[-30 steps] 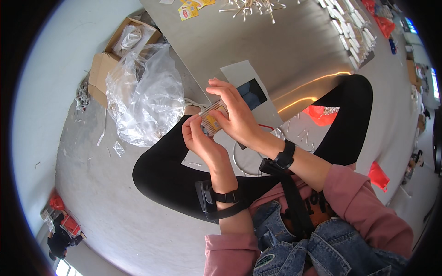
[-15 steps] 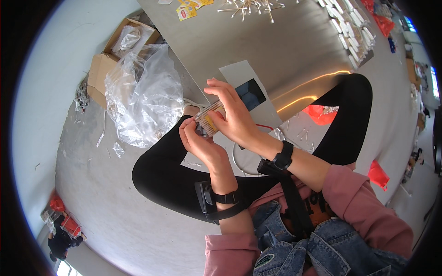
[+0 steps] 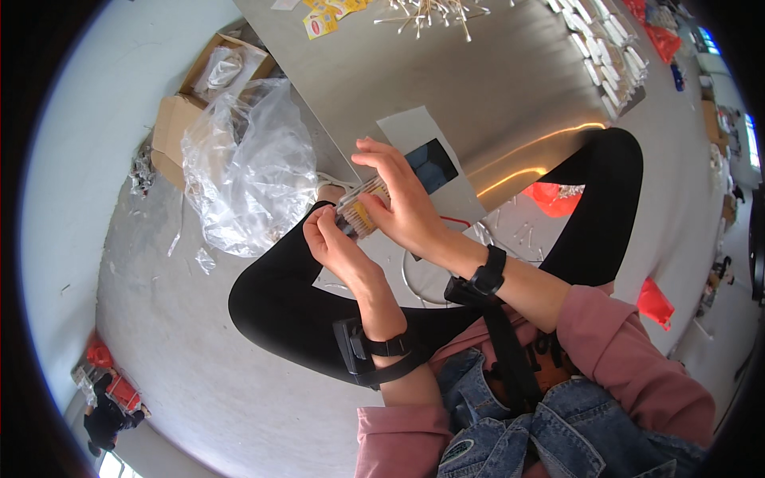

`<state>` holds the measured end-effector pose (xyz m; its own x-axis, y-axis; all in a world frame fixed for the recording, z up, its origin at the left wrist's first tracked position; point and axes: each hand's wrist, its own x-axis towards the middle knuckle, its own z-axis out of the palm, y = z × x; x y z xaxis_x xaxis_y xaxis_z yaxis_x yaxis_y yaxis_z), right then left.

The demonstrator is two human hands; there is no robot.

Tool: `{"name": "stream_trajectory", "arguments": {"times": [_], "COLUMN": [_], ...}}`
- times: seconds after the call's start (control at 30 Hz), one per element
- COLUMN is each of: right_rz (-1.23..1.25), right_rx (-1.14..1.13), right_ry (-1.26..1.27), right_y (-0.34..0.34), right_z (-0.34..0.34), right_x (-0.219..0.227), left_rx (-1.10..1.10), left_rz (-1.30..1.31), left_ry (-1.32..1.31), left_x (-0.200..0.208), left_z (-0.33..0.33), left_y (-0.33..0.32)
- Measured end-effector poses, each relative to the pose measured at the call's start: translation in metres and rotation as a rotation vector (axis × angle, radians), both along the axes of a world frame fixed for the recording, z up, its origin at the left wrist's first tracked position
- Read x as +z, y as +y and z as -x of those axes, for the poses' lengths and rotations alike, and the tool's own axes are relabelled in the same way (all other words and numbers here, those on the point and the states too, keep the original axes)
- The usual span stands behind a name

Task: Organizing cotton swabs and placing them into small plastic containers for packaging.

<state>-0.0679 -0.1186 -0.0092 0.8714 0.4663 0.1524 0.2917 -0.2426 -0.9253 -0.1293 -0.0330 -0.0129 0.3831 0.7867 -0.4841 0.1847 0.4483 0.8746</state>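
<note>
Between my two hands is a small clear pack of cotton swabs (image 3: 356,217) with a yellow label, held tilted over my lap. My left hand (image 3: 339,248) pinches its lower left end between thumb and fingers. My right hand (image 3: 402,203) grips the upper right side, thumb across the front and the other fingers stretched beyond it; they partly hide the pack. Just beyond my right hand, a pale flat piece with a dark panel (image 3: 432,165) lies at the metal table's edge.
On the metal table (image 3: 478,80) lie loose cotton swabs (image 3: 430,14), yellow printed cards (image 3: 321,24) and rows of white swab bundles (image 3: 602,60). A clear plastic bag (image 3: 251,167) and open cardboard box (image 3: 177,131) stand left. A red bag (image 3: 554,199) sits under the table.
My left hand has shifted slightly left and down at the pack's lower end. The pack and my right hand have hardly moved.
</note>
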Motion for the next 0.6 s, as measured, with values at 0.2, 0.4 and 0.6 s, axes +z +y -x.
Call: {"name": "stream_trajectory", "arguments": {"times": [0.2,0.4,0.6], "right_rz": [-0.034,-0.084,-0.105], "right_rx": [-0.064,-0.117,0.037], "right_ry": [-0.062,0.037,0.172], "right_y": [-0.04,-0.087,-0.082], "right_z": [-0.026,-0.058,-0.048], "right_x": [0.007,0.013,0.009], "left_rx": [-0.006,-0.105,-0.108], "left_rz": [0.02,-0.099,-0.073], "left_ry": [-0.02,-0.063,-0.061], "left_x": [0.011,0.003,-0.003], "left_z": [-0.005,-0.003,-0.001], "left_y": [-0.004,-0.004,0.006]}}
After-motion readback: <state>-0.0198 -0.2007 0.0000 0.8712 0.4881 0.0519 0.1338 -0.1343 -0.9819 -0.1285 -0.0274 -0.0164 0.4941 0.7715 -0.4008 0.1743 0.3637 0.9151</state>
